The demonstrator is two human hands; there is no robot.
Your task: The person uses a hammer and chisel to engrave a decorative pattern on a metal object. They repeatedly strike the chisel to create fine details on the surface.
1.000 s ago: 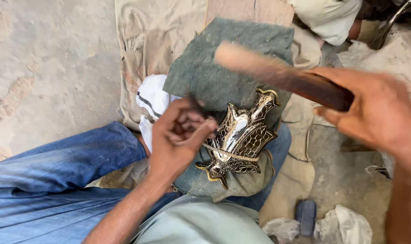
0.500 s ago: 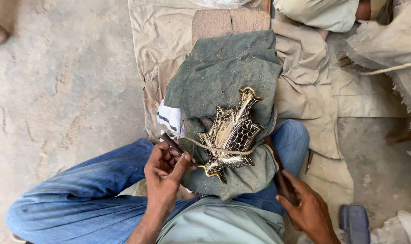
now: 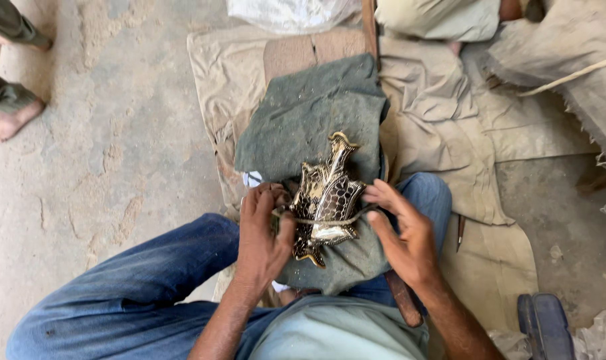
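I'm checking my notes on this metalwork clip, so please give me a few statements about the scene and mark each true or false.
1. Both hands, the left hand and the right hand, are at the ornate metal piece. True.
2. The metal piece rests on a bare wooden table. False: it lies on a grey-green cloth over the person's lap.
3. A thin cord runs across the piece between the hands. True.
4. The right hand holds a hammer. False: the wooden handle lies by the right wrist, not held.
5. Someone's bare foot shows at the left edge. True.
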